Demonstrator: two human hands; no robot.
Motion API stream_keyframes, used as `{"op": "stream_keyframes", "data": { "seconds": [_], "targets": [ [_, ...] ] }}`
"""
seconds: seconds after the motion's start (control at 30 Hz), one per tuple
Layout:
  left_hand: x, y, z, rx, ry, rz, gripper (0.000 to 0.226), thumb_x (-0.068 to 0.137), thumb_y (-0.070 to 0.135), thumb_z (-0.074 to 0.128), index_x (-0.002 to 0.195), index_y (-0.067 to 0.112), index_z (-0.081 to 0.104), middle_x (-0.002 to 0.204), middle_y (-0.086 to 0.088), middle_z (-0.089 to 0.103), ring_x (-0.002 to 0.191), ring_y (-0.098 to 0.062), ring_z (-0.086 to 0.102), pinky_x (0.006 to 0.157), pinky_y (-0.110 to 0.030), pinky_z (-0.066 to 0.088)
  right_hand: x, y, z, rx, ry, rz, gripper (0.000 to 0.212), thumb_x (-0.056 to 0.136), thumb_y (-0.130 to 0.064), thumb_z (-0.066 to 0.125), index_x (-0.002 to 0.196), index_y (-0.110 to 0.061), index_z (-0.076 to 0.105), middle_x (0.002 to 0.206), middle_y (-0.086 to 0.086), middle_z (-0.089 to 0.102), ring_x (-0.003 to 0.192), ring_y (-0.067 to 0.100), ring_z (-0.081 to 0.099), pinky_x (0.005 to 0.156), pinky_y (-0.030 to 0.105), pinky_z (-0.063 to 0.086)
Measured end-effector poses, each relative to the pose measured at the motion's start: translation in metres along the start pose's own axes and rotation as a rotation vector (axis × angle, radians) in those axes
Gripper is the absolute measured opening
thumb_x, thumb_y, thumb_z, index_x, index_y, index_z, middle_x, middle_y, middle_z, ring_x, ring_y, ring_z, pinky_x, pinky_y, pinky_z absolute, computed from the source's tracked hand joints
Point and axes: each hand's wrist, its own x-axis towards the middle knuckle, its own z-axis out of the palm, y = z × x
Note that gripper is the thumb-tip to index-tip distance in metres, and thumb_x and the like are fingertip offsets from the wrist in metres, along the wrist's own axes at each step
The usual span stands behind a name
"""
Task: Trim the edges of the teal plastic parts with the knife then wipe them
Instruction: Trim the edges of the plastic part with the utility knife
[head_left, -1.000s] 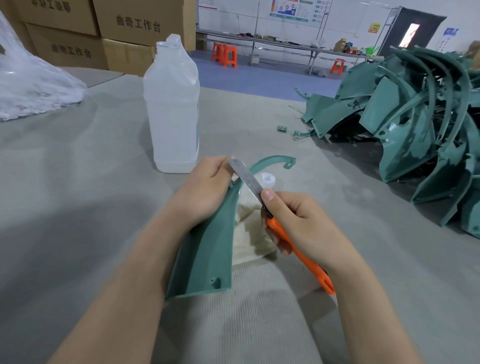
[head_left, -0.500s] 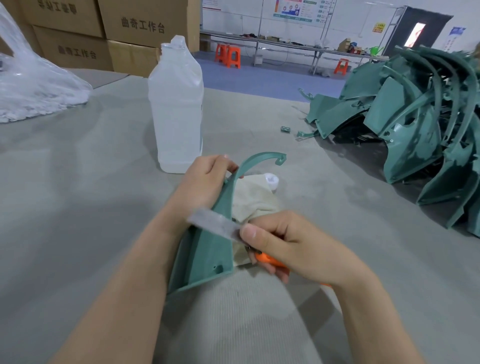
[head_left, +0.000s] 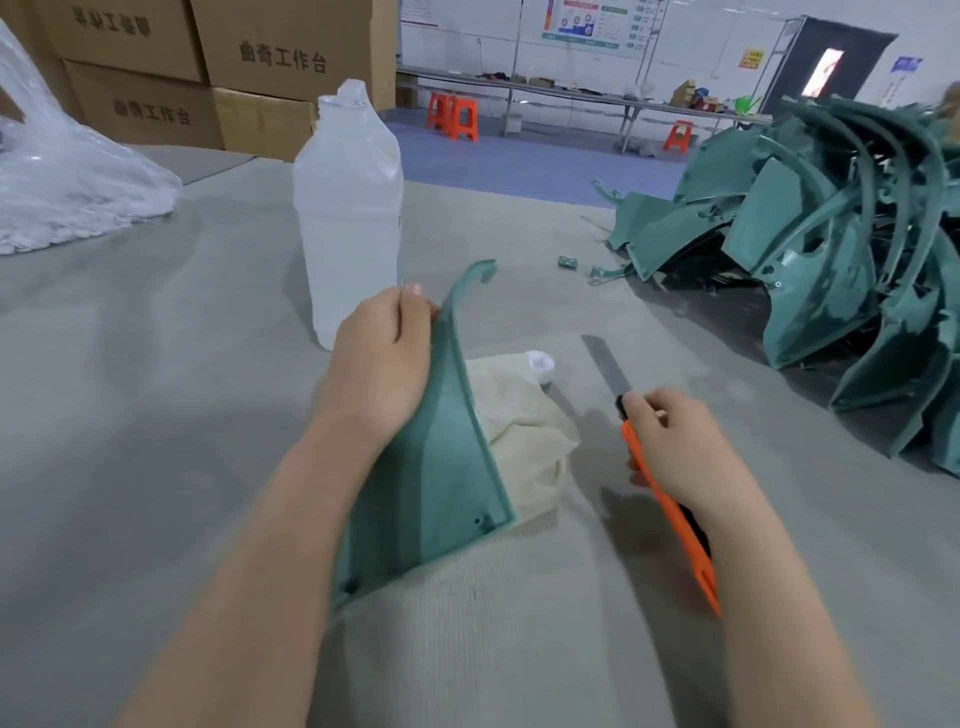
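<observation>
Knife (head_left: 640, 457) now drawn off to the teal part's (head_left: 441, 467) 3 o'clock, cardboard boxes (head_left: 280, 57) at 11 o'clock printed 曲奇工作台, teal pile (head_left: 831, 249) at 2 o'clock, left hand (head_left: 382, 364) gripping the part's upper edge, right hand (head_left: 675, 452) curled round the orange handle, cloth (head_left: 524, 431) between them.

Your plastic part (head_left: 441, 441) is plain teal with no pattern, darker along the shaded fold. Your knife (head_left: 670, 525) has an orange handle, a black slider and a dull grey blade. The pile of parts (head_left: 841, 260) on your right is the same teal, a few with paler patches. Cloth (head_left: 524, 431) is plain cream. Bottle (head_left: 348, 218) is translucent white, cap (head_left: 540, 364) white. Table cover (head_left: 156, 415) is grey with fine ribbed lines near you. Boxes (head_left: 280, 57) are brown cardboard with dark printed characters. Bag (head_left: 67, 192) is clear and whitish. Stools (head_left: 457, 119) orange, floor (head_left: 519, 161) blue.
</observation>
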Motion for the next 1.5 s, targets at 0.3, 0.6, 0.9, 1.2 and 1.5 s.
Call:
{"op": "stream_keyframes", "data": {
  "seconds": [0.3,0.6,0.9,1.2,1.5],
  "targets": [
    [-0.002,-0.002,0.004,0.206,0.042,0.094,0.043,0.102,0.029,0.027,0.084,0.001,0.055,0.074,-0.008,0.057,0.073,-0.028,0.050,0.063,-0.034,0.032,0.019,0.022,0.023,-0.427,0.009,0.096,0.023,0.099,-0.036,0.046,0.092,-0.016,0.053,0.098,0.007,0.060,0.084,0.026,0.051,0.066,0.032,0.036],
    [-0.012,0.009,0.014,0.366,0.010,0.123,0.042,0.102,0.031,0.025,0.062,0.017,0.028,0.057,-0.003,0.041,0.062,-0.034,0.041,0.058,-0.037,0.028,-0.029,-0.036,0.034,0.428,-0.015,-0.456,0.015,0.089,-0.037,0.061,0.079,-0.028,0.066,0.072,-0.011,0.067,0.065,0.003,0.060,0.061,0.016,0.045],
    [-0.012,0.007,0.023,0.434,-0.034,0.089,0.041,0.101,0.033,0.025,0.063,0.019,0.027,0.057,0.000,0.041,0.053,-0.021,0.037,0.057,-0.035,0.028,-0.037,-0.036,0.045,0.239,-0.138,-0.554,0.032,0.093,-0.028,0.061,0.065,-0.020,0.050,0.049,-0.010,0.044,0.047,0.005,0.038,0.049,0.018,0.031],
    [-0.011,0.005,0.018,0.336,-0.055,0.078,0.045,0.102,0.030,0.029,0.059,0.015,0.028,0.052,0.000,0.036,0.049,-0.016,0.032,0.046,-0.031,0.020,-0.022,-0.029,0.023,0.462,0.022,-0.344,0.038,0.099,-0.021,0.051,0.065,-0.006,0.046,0.054,-0.003,0.040,0.049,0.007,0.034,0.051,0.022,0.032],
    [-0.010,0.004,0.018,0.340,-0.054,0.063,0.045,0.102,0.031,0.029,0.060,0.016,0.029,0.054,-0.001,0.039,0.050,-0.017,0.035,0.047,-0.033,0.020,-0.008,-0.013,0.019,0.238,0.115,-0.184,0.013,0.094,-0.010,0.049,0.097,-0.016,0.059,0.087,-0.012,0.065,0.065,0.005,0.058,0.065,0.024,0.044]
  ]
}}
